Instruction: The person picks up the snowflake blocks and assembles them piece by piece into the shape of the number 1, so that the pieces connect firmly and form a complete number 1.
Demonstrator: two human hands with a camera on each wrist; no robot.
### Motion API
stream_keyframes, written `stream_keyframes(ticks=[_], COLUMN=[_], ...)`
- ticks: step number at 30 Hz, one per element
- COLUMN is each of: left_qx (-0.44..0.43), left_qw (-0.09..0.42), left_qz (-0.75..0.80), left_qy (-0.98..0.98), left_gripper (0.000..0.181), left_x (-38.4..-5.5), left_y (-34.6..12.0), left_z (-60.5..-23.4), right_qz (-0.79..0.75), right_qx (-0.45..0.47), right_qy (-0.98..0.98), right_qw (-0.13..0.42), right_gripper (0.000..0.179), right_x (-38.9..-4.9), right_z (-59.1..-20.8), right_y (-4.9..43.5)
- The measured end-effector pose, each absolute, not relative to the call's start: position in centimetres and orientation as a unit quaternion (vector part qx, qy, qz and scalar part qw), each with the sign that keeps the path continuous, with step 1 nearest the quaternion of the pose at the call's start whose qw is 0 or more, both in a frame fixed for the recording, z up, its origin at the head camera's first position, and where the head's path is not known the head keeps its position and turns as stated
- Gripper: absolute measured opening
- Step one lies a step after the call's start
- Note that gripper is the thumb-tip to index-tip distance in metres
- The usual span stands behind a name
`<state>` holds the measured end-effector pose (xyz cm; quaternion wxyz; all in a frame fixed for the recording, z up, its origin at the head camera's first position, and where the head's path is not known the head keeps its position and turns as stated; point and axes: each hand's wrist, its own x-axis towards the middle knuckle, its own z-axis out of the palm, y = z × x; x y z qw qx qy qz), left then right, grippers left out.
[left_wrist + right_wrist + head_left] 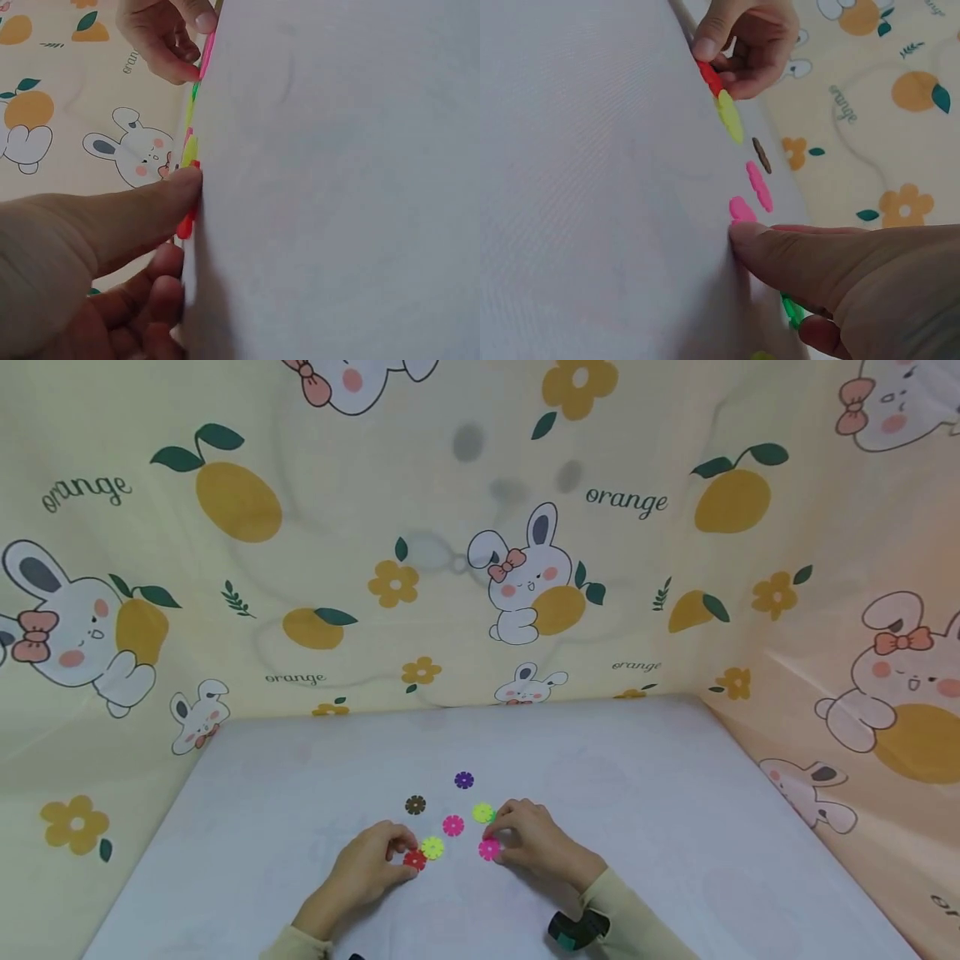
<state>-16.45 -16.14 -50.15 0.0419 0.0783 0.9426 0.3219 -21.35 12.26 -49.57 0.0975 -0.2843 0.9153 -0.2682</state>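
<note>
My left hand [375, 858] pinches a red notched plastic disc [414, 860] between thumb and fingers, low over the table. A yellow disc [432, 848] overlaps the red one's edge, seen also in the right wrist view as a yellow piece [730, 118] right at it. Thumb and fingers of my right hand [536, 837] pinch a pink disc [489, 849]. Behind those fingers a green disc [791, 309] is partly hidden, beside a yellow-green disc [483, 812]. Another pink disc [453, 826] lies between the two hands.
Farther back on the white table [637, 793] lie a brown disc [416, 805] and a purple disc [464, 780]. A black device [577, 930] is strapped at the right wrist. Printed cloth [450, 485] hangs behind and beside the table.
</note>
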Motion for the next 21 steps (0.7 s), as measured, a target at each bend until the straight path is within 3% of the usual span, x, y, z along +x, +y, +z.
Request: stream_keyframes(ticks=[12, 21], left_qx=[0.062, 0.09], left_qw=[0.034, 0.053], left_qz=[0.326, 0.403], left_qy=[0.943, 0.909], left_gripper=[0.032, 0.01], left_x=[-16.6, -17.2], left_y=[-16.6, -17.7], left_z=[-49.7, -49.7], right_qz=[-0.278, -0.356], right_qx=[-0.284, -0.264], right_qy=[0.914, 0.886], right_qw=[0.086, 0.133], right_gripper=[0.027, 0.017], right_x=[-21.3, -21.4], right_z=[-49.2, -49.3], right_y=[12.4, 12.6])
